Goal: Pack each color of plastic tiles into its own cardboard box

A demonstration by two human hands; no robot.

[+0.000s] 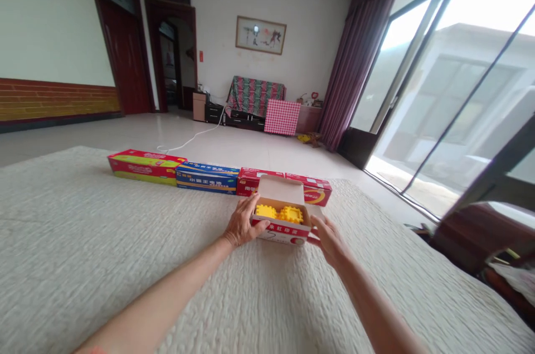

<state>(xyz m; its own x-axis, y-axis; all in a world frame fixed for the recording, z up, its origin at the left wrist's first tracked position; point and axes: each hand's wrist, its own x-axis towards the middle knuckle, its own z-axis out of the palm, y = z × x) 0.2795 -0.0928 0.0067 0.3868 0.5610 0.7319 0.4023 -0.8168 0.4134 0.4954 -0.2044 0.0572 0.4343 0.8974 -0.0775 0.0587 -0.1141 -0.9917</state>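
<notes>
A red and white cardboard box (281,235) stands with its lid (281,189) raised at the back. Two yellow toothed plastic blocks, a left block (266,211) and a right block (291,214), show inside it. My left hand (246,222) grips the box's left end, thumb over the front edge and fingers along the side. At the other end, my right hand (330,238) holds the right side, near a small white flap (315,211) that sticks out. Part of the right fingers is hidden by the box.
Behind the box runs a row of closed boxes: a red and green box (144,167), a blue box (208,178), and red boxes (311,188) at the right. All rest on a pale textured cover (167,242). A dark red chair-like piece (472,237) stands at far right.
</notes>
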